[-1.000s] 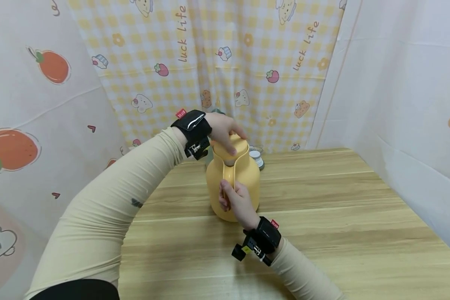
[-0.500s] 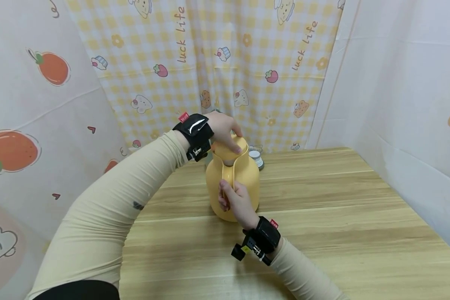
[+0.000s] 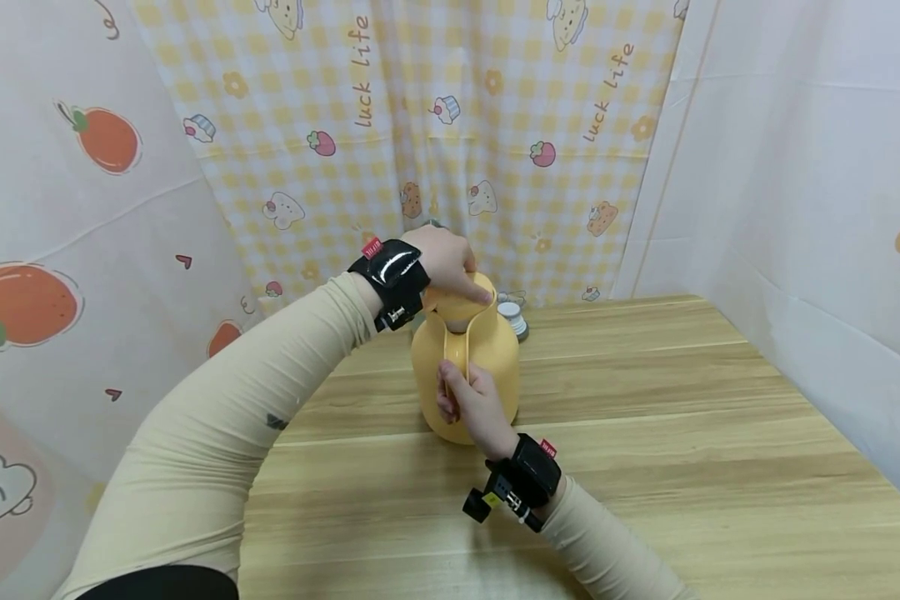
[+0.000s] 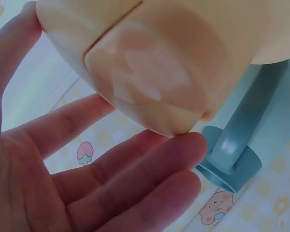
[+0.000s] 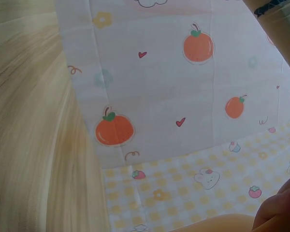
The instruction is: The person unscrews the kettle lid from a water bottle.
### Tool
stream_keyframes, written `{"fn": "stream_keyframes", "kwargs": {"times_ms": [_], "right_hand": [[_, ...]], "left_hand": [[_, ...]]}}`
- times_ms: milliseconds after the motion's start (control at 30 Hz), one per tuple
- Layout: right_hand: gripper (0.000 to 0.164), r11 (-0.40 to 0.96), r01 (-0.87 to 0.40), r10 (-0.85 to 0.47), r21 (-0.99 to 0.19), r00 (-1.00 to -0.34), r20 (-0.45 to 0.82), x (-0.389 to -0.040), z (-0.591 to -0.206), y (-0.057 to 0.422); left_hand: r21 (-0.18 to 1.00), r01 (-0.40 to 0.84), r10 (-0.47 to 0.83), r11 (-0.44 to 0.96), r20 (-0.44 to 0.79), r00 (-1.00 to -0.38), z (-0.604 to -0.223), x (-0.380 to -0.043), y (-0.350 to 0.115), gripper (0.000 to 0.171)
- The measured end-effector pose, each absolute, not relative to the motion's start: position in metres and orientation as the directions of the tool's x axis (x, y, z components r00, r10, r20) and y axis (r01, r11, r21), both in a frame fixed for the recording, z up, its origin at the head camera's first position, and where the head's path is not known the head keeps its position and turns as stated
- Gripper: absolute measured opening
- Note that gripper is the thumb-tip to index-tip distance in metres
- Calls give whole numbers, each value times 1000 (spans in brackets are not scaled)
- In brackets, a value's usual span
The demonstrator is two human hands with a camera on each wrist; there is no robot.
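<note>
A yellow vacuum jug [image 3: 501, 358] stands upright on the wooden table in the head view, its handle towards me. My left hand [image 3: 448, 260] grips the round lid [image 3: 453, 310] from above, with the thumb lying across its near side. From the left wrist, thumb and fingertips show spread around the pale yellow top of the jug [image 4: 183, 53]. My right hand [image 3: 482, 407] holds the jug's handle [image 3: 457, 348], its thumb on top. Only part of the right hand [image 5: 280, 208] appears in the right wrist view, beside a yellow strip of the jug.
Behind the yellow jug stands a teal vessel with a handle [image 4: 246, 121], mostly hidden in the head view. A small white and grey round object [image 3: 513, 320] sits behind its right side. Patterned curtains [image 3: 450, 125] enclose the wooden table [image 3: 645, 433].
My left hand has turned on the lid: its thumb has slid to the right and the wrist has dropped slightly. The right hand and the jug have stayed in place.
</note>
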State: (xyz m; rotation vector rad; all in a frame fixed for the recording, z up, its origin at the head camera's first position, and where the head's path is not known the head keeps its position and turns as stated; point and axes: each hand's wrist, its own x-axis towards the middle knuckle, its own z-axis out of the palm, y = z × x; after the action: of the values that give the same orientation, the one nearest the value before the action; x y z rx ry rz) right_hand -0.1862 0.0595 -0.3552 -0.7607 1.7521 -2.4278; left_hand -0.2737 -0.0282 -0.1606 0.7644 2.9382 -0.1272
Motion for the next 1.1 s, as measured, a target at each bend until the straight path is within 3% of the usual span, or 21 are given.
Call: {"fn": "stream_keyframes", "kwargs": {"times_ms": [400,600,667,867,1100], "right_hand": [[35,-357,-246,-335,-901,-866,370,-182,-351,53],[36,-361,-236,-346,-902,-864,365,-180,-351,49],[37,-360,-235,-349,-903,-863,364,-180,-350,49],[36,-361,-239,-346,-901,-863,368,-180,-350,51],[38,-348,-240,-315,-906,-880,354,-181,-350,57]], "left_hand": [[-143,484,480,863,-65,-875,-157,-263,-36,60],[-170,453,434,875,-141,-890,-148,-259,-39,59],[-161,442,418,882,-160,-894,-142,-259,-42,67],[5,449,448,893,-72,-891,-121,-253,-61,73],[296,535,477,791,248,-843,-158,-227,-90,55]]}}
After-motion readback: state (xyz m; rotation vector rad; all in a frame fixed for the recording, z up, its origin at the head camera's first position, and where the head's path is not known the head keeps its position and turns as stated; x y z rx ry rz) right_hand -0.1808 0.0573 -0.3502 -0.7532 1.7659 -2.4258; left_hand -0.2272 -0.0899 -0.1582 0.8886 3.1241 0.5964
